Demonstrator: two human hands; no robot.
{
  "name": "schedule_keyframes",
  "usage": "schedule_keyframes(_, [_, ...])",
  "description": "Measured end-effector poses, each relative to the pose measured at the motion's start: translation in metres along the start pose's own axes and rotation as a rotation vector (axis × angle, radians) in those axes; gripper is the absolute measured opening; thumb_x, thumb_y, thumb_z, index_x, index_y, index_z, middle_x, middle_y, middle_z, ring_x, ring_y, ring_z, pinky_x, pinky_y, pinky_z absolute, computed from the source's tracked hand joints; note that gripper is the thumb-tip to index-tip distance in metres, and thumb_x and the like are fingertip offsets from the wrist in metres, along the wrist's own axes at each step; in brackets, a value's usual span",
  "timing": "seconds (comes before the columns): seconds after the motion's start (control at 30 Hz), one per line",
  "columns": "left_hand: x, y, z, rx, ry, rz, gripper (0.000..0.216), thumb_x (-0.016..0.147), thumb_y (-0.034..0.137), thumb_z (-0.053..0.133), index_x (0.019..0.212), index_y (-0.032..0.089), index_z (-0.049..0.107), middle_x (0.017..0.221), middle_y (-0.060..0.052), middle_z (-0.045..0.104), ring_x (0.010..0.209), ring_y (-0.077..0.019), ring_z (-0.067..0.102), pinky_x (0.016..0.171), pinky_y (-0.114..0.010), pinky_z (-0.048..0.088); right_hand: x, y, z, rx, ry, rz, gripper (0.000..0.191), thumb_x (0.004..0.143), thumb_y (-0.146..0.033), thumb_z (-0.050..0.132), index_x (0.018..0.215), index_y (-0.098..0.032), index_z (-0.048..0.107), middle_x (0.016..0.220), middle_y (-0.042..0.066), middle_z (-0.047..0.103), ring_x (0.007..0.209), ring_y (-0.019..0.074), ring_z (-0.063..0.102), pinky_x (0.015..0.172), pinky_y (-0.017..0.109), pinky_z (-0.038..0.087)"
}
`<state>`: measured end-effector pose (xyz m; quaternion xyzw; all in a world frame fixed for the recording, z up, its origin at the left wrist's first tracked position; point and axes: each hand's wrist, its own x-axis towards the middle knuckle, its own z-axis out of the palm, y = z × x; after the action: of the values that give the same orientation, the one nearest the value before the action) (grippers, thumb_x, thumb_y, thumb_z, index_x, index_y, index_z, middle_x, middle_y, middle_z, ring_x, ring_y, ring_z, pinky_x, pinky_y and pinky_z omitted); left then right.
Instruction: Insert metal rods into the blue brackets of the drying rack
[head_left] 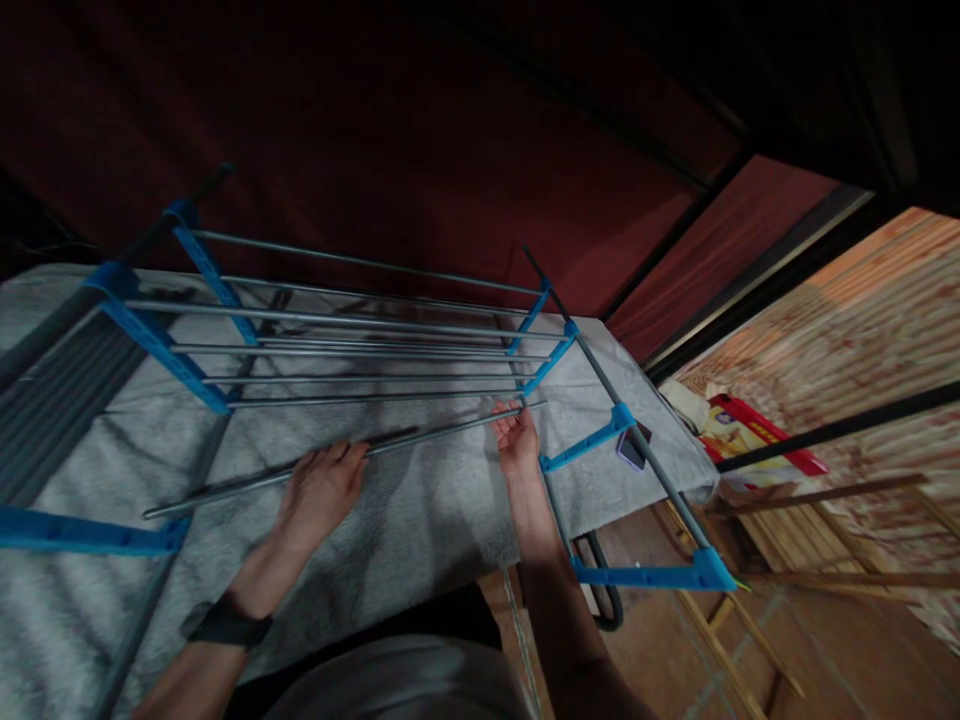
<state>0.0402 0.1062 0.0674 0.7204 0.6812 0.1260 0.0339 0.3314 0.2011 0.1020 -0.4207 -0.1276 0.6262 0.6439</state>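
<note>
A long thin grey metal tube [431, 434] slants across the front of a partly built rack with blue plastic brackets. My left hand [324, 488], a dark band on its wrist, is closed over the tube left of its middle. Near the tube's right end is my right hand [517, 440], palm up with fingers spread, the tube crossing the fingers. Behind my hands, several tubes [375, 322] span between a left blue bracket [154, 345] and a right blue bracket [553, 362]. Nearer me, a blue bracket [90, 533] and another blue bracket [652, 577] have no tubes between them.
A grey fuzzy cover [420, 540] lies beneath the rack. More tubes [67, 400] lie together at the left. A phone [634, 447] rests near the right edge. Beyond are a red and yellow package [757, 440] and a wooden frame [799, 530]. A dark red curtain [337, 130] hangs behind.
</note>
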Motion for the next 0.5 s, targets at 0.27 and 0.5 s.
schedule_keyframes(0.27, [-0.006, -0.012, -0.003, -0.057, 0.03, -0.015, 0.056, 0.105, 0.057, 0.033, 0.104, 0.021, 0.075, 0.105, -0.017, 0.08, 0.1, -0.0358, 0.073, 0.099, -0.051, 0.052, 0.007, -0.012, -0.016, 0.171, 0.117, 0.017, 0.053, 0.115, -0.031, 0.018, 0.091, -0.018, 0.064, 0.073, -0.003, 0.073, 0.079, 0.0107, 0.067, 0.081, 0.028, 0.057])
schedule_keyframes(0.5, [-0.01, -0.013, 0.005, -0.006, 0.066, -0.021, 0.053, 0.104, 0.061, 0.039, 0.097, 0.024, 0.076, 0.093, -0.014, 0.08, 0.086, -0.0352, 0.074, 0.082, -0.046, 0.052, 0.008, -0.005, -0.025, 0.127, 0.125, -0.016, 0.056, 0.115, -0.034, 0.015, 0.07, -0.025, 0.047, 0.061, -0.008, 0.05, 0.061, 0.0098, 0.049, 0.073, 0.025, 0.05])
